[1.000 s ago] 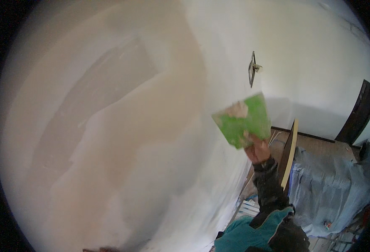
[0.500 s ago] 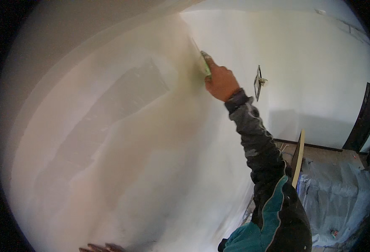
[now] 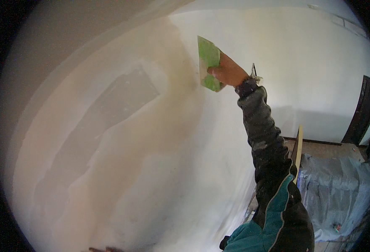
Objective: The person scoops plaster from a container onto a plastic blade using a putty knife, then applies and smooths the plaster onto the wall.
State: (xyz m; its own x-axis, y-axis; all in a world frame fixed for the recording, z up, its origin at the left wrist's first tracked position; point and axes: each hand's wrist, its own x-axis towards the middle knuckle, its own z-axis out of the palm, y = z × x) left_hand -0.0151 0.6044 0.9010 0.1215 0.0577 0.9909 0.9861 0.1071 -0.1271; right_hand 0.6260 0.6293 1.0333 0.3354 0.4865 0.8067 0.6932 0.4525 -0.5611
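My right hand (image 3: 229, 70) reaches up near the top corner of the wall. It grips a flat green spreader (image 3: 210, 56) with pale smears and a whitish left edge. The spreader's broad face shows, and whether its edge touches the wall I cannot tell. Below and left of it, the pale wall (image 3: 159, 185) carries a long grey patch (image 3: 109, 105) with sharp edges and a wide beige area around it. Of my left hand (image 3: 109, 249) only dark fingertips show at the bottom edge, spread apart by the wall; the rest is out of view.
The ceiling (image 3: 88, 21) curves across the upper left. Right of my arm, a yellow-edged board (image 3: 298, 147) leans upright beside clear plastic sheeting (image 3: 340, 189) draped over something. A dark door frame (image 3: 362, 111) stands at the far right. A wall fitting (image 3: 254, 73) sits just behind my wrist.
The spreader has turned from edge-on to showing its broad green face. My right hand has shifted slightly right and up. My left fingertips have sunk lower at the bottom edge.
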